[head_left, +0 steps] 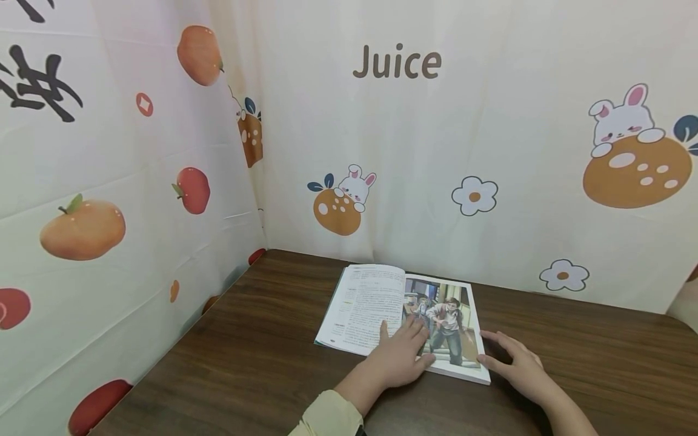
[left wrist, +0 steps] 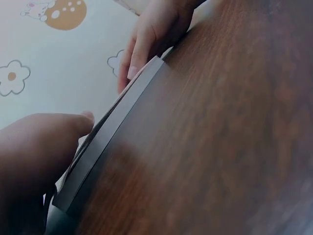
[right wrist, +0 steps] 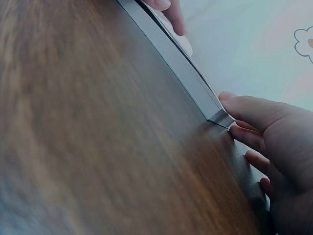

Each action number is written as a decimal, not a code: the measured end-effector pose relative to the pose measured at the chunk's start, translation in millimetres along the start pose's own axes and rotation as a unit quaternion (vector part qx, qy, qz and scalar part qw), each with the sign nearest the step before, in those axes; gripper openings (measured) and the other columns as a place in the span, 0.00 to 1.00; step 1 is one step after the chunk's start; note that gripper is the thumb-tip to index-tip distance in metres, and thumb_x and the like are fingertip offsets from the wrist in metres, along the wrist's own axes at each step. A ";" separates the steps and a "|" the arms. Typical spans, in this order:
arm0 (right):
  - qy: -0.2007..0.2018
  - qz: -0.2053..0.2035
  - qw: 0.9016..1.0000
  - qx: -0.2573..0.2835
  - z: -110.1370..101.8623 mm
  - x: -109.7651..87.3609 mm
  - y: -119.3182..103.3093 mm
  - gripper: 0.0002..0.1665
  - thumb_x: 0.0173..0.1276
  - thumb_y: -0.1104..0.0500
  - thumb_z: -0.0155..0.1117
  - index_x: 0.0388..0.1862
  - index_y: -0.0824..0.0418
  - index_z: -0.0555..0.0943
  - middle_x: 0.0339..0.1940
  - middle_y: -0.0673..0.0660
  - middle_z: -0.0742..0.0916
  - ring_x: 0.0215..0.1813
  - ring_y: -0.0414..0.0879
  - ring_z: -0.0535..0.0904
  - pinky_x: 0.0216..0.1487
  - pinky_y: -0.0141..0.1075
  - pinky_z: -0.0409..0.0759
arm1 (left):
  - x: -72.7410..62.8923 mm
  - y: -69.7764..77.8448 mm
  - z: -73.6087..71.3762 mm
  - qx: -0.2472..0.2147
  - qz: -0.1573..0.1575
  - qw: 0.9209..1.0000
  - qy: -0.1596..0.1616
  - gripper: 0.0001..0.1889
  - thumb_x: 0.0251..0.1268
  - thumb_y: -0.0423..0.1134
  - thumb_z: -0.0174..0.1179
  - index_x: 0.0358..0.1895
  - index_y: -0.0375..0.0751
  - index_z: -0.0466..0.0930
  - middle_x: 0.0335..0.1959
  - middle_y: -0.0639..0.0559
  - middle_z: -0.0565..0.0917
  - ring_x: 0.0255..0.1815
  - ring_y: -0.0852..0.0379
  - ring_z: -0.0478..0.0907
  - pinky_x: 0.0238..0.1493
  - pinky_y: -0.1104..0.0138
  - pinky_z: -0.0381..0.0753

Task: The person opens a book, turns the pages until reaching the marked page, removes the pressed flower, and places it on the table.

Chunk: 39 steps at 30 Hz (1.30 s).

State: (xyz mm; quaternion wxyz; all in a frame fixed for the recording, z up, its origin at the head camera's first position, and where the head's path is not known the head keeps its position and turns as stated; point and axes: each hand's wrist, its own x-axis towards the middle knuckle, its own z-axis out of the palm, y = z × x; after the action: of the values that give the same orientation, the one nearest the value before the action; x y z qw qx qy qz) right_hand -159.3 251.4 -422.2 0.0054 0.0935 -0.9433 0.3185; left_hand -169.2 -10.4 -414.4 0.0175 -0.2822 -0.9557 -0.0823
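Observation:
An open book lies on the brown table, with printed text on its left page and a coloured illustration of figures on the right page. My left hand rests spread across the lower middle of the book, its fingers reaching over the picture. At the book's right edge is my right hand, thumb and forefinger apart. In the right wrist view, the right thumb touches the page edges near the corner, while the other fingers curve loosely beside the book. The thick page block shows edge-on in the left wrist view.
The dark wood-grain table spreads around the book. Behind it hangs a pale curtain printed with rabbits, oranges, flowers and the word "Juice". Another printed curtain borders the table's left side.

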 end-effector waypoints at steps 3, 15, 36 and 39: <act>-0.016 0.003 1.000 0.010 -3.1 -0.9 0.8 0.38 0.62 0.42 0.60 0.65 0.62 0.67 0.65 0.78 0.62 0.63 0.76 0.52 0.51 0.70 0.50 | -0.6 0.4 -0.3 0.002 0.020 1.000 -0.015 0.31 0.69 0.63 0.33 0.71 0.56 0.57 0.72 0.60 0.55 0.72 0.60 0.46 0.61 0.37 0.47; -0.080 0.012 0.995 0.062 -11.1 -2.6 4.1 0.42 0.60 0.45 0.63 0.68 0.61 0.62 0.68 0.78 0.55 0.65 0.78 0.47 0.52 0.72 0.53 | -0.5 0.3 -0.9 0.010 0.025 0.999 -0.025 0.38 0.60 0.72 0.34 0.71 0.57 0.55 0.72 0.61 0.54 0.72 0.61 0.45 0.61 0.35 0.46; 0.010 -0.017 1.000 -0.010 -0.5 -2.2 -0.3 0.41 0.57 0.42 0.64 0.64 0.61 0.67 0.62 0.74 0.69 0.63 0.73 0.58 0.50 0.67 0.54 | 0.1 0.4 1.2 0.010 0.020 1.000 -0.010 0.37 0.61 0.71 0.31 0.70 0.58 0.58 0.71 0.61 0.56 0.72 0.61 0.48 0.61 0.36 0.47; 0.001 -0.012 1.000 -0.009 -1.1 -1.8 -0.4 0.40 0.60 0.42 0.61 0.65 0.63 0.66 0.63 0.77 0.66 0.63 0.75 0.56 0.50 0.68 0.52 | -0.4 0.5 1.6 0.017 0.020 1.000 -0.008 0.36 0.62 0.70 0.31 0.70 0.58 0.59 0.71 0.62 0.56 0.72 0.61 0.48 0.61 0.36 0.48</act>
State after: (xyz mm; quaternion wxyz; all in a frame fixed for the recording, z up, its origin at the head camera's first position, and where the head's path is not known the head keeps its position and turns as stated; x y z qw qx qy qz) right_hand -157.6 252.0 -421.3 0.0111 0.1040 -0.9451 0.3096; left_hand -168.6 -9.9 -415.9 0.0158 -0.3015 -0.9512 -0.0635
